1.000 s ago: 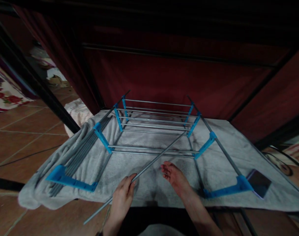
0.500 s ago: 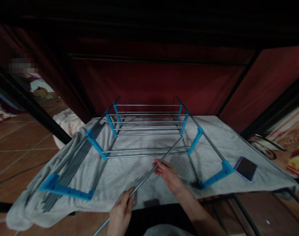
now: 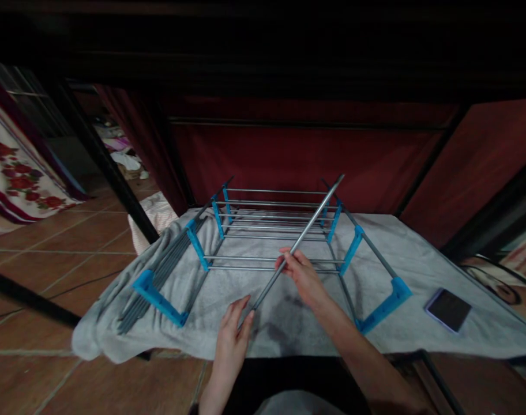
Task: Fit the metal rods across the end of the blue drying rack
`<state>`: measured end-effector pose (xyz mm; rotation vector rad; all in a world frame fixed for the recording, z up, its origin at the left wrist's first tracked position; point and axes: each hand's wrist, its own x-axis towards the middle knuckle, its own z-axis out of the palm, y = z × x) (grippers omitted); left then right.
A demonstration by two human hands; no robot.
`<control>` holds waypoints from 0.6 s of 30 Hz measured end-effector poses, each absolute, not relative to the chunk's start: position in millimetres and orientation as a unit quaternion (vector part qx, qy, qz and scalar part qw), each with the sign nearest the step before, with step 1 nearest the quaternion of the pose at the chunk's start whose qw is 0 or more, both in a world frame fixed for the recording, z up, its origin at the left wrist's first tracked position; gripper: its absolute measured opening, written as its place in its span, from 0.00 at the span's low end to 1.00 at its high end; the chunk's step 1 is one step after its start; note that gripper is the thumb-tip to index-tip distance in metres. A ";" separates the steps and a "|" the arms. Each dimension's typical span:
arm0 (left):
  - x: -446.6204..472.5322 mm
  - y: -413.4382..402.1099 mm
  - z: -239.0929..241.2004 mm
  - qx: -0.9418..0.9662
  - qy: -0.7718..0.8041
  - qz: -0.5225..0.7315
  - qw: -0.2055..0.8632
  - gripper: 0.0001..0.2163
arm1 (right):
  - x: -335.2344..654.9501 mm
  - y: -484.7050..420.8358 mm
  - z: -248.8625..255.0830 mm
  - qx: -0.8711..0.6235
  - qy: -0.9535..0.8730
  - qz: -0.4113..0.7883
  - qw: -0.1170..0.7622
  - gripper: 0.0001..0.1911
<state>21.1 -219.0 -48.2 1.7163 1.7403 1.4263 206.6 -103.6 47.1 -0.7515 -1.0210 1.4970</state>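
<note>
A thin grey metal tube (image 3: 311,223) slants across the middle, its far end raised over the rack. My right hand (image 3: 298,271) is closed around its middle, thumb and fingers pinching it. Lower down, my left hand (image 3: 235,328) grips the tube's near end between thumb and fingers. Beneath and beyond lies a rack frame of grey tubes with blue plastic brackets (image 3: 349,251). Several crossbars (image 3: 271,267) join its two long sides. A near left blue bracket (image 3: 159,297) and a near right one (image 3: 386,305) have no crossbar between them.
Several loose grey tubes (image 3: 159,276) lie bundled at the left on a grey blanket (image 3: 401,242). A phone-like flat device (image 3: 448,310) rests at the right. Dark posts (image 3: 102,167) and a red panel (image 3: 263,155) enclose the space. Tiled floor (image 3: 64,282) shows at left.
The tube has swung more upright, its far end now higher and farther right. My left hand has come up and right, nearer my right hand. The view has shifted left.
</note>
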 end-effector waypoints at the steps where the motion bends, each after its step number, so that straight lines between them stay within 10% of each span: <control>1: 19.6 -220.5 -44.4 0.590 0.608 0.509 0.150 0.17 | 210.5 -97.2 61.7 -0.309 -0.450 0.616 0.568 0.22; 9: 4.3 -224.8 -21.5 0.562 0.587 0.568 0.133 0.13 | 211.9 -92.4 125.4 -0.283 -0.612 0.399 0.622 0.17; 18: -0.6 -255.5 22.8 0.691 0.537 0.470 -0.117 0.15 | 176.8 -109.0 41.6 -0.312 -0.868 0.144 0.359 0.14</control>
